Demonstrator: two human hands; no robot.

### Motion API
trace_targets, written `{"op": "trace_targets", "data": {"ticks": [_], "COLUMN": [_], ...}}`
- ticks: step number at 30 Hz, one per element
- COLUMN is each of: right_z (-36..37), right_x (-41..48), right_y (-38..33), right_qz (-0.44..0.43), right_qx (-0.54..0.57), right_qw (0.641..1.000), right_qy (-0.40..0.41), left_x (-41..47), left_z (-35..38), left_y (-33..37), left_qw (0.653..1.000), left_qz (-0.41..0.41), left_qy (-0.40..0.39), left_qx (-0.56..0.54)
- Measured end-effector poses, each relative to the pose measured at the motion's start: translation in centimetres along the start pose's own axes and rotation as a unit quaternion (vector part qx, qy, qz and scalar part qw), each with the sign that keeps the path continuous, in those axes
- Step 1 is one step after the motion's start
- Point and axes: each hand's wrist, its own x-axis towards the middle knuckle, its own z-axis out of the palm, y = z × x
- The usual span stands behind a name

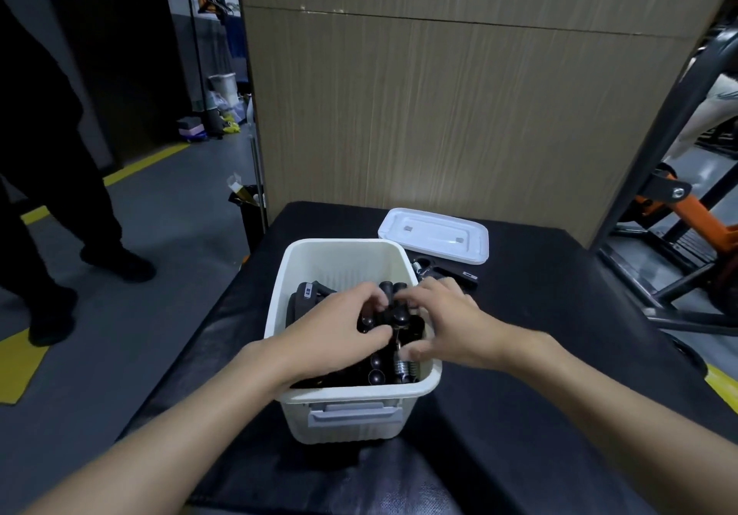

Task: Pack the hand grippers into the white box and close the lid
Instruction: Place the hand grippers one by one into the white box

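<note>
— What's on the black padded table (539, 355)?

— A ribbed white plastic box (351, 414), open, heaped with black hand grippers (375, 371) with steel coil springs. Its flat rounded white lid (435, 235) lies behind the box, to the right.

— And the hands?

— Both inside the box. The left hand (335, 327) and right hand (447, 323) curl around one gripper (393, 311), handles pointing up and away. Another gripper (447, 273) lies between box and lid.

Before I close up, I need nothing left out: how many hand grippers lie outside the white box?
1 in view: a hand gripper on the black table, between the white box and the lid. Others may be hidden.
</note>
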Motion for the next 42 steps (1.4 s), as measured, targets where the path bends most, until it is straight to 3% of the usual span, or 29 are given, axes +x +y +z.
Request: {"op": "trace_targets", "data": {"ticks": [3,7,11,23,29,33,42], "right_z": [0.9,1.4,1.6,1.9,1.9,1.8,1.8], "right_x": [-0.3,0.2,-0.4,-0.9,-0.8,-0.8,-0.2], "right_y": [0.4,-0.3,-0.6,-0.1,0.1,-0.4,-1.1], "right_qz": [-0.005,-0.016,-0.018,-0.003,-0.003,-0.036,-0.033], "right_qx": [-0.003,-0.007,-0.028,0.096,0.113,0.061,-0.047], "right_qw": [1.000,1.000,0.997,0.993,0.991,0.997,0.997], "right_qy": [-0.001,0.016,0.066,0.074,0.074,0.024,0.042], "left_x": [0.6,1.1,1.3,1.9,2.2,2.5,2.9], "left_z": [0.8,1.6,1.9,2.6,2.8,2.3,0.1], "left_y": [0.1,-0.3,0.3,1.3,1.2,0.6,-1.3], "left_qw": [0.998,0.999,0.999,0.992,0.990,0.983,0.942], "left_qz": [-0.009,0.013,0.020,-0.037,-0.038,-0.008,0.008], "left_qy": [-0.050,-0.012,-0.031,-0.102,-0.091,-0.098,-0.155], "left_qx": [-0.037,-0.037,0.009,0.063,0.102,0.153,0.299]}}
